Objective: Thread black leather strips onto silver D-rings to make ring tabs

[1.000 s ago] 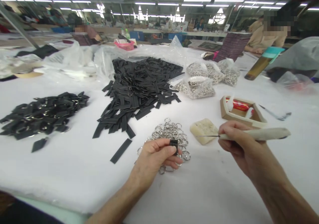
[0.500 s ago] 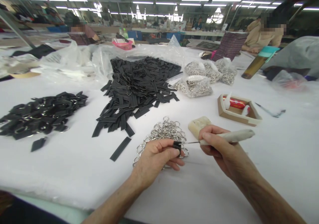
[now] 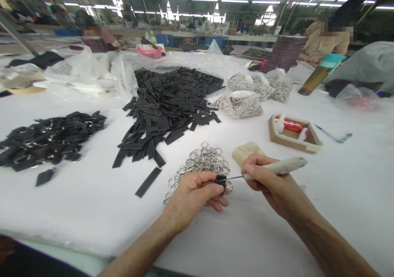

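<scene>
My left hand [image 3: 197, 193] is closed, pinching a small folded black strip [image 3: 221, 183] between thumb and fingers. My right hand [image 3: 267, 178] grips the thick off-white handle of an awl-like tool [image 3: 285, 166]. Its thin metal shaft points left, and the tip meets the strip at my left fingertips. Whether a ring sits inside the fold is hidden by my fingers. Under and behind my left hand lies a heap of silver metal rings [image 3: 205, 160]. A single flat black strip [image 3: 148, 182] rests to the left of them.
Beyond the rings spreads a large pile of black strips [image 3: 172, 104]. Looped strips with rings [image 3: 52, 139] are heaped at left. Bags of rings [image 3: 241, 104], a yellowish block [image 3: 246, 150], a cardboard tray [image 3: 295, 143] with tubes and a bottle [image 3: 321, 75] stand right. Co-workers sit farther back.
The tool in my right hand has moved slightly left, its tip now closer in against the folded strip. My left hand keeps its pinch, and the view has shifted a little.
</scene>
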`<state>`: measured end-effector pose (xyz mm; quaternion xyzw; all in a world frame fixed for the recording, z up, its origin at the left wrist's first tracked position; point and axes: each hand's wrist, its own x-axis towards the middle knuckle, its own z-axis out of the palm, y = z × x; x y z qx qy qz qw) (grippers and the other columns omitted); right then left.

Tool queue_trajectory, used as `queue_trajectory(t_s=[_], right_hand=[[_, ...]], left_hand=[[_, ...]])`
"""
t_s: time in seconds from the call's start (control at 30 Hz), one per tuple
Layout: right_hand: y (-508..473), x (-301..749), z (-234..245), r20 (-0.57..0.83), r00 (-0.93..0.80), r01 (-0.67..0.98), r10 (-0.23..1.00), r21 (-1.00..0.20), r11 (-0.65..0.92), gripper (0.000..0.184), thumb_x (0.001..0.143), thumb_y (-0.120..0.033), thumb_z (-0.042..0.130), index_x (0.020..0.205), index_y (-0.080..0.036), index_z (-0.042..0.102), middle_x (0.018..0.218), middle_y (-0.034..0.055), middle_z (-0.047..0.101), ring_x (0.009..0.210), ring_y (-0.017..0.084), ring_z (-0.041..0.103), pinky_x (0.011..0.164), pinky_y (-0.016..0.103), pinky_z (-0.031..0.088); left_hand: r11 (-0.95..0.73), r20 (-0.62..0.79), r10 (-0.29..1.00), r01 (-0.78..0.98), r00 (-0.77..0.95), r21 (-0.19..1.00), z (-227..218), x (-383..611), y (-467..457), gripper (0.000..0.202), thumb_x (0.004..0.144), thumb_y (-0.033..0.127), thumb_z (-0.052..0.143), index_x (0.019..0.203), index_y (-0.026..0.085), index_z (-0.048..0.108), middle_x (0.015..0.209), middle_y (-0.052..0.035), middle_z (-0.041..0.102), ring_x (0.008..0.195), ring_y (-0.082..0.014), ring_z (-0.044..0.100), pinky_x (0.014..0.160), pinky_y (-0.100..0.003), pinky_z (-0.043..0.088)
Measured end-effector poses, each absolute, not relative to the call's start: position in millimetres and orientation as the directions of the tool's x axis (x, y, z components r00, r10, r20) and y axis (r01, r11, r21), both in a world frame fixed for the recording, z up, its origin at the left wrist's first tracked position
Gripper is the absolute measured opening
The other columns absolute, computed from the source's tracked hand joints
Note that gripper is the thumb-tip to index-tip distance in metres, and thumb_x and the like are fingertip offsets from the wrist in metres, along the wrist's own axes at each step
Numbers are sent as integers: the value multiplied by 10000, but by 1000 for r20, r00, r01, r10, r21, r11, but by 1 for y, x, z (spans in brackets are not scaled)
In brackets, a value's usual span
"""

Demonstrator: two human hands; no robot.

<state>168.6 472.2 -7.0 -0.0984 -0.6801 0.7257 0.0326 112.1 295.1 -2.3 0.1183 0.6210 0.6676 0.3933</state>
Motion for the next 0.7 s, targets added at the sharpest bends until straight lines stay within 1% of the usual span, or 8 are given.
queue_trajectory(t_s=[0.13,0.23,0.37,0.47,0.53,0.7], right_hand=[[471,167,-7,-98,-981,92,170,-995,-41,218,753,-338,615,638,-165,552,514,-41,375,499,96,275,459,248,174],[470,167,-6,-101,-982,98,162,-995,-30,215,759,-329,607,635,-164,549,519,-41,376,501,94,274,462,248,175],[469,168,-7,-99,-982,100,160,-995,-1,226,776,-328,590,630,-163,543,518,-42,367,503,94,264,464,252,177],[470,169,-6,-88,-979,91,185,-996,7,242,771,-329,596,608,-160,539,508,-40,367,495,91,264,454,252,172],[472,169,-3,-64,-972,60,227,-998,-24,230,767,-316,595,605,-160,546,494,-40,359,484,89,260,442,251,156],[482,170,8,28,-945,-83,326,-984,-157,196,750,-265,592,593,-152,560,470,-35,360,452,76,247,419,245,125]], left_hand=[[92,-357,665,-402,-656,911,-3,112,295,114,749,185,574,753,118,666,703,-39,672,605,-138,636,584,-226,515],[109,-367,669,-404,-646,908,-3,112,295,118,751,193,569,739,126,665,646,-28,662,583,-136,630,581,-229,513],[150,-378,673,-384,-636,911,-3,113,295,153,761,218,548,707,127,659,572,-39,651,550,-141,620,579,-243,508],[168,-384,675,-375,-630,912,-5,113,295,169,762,223,539,676,129,649,543,-40,643,530,-140,613,559,-238,501],[178,-393,665,-376,-635,909,-6,113,295,169,758,223,544,659,127,643,524,-36,634,506,-134,605,531,-225,491],[187,-409,641,-385,-650,904,-5,111,294,173,752,217,551,644,122,648,499,-36,627,463,-117,585,486,-198,462]])
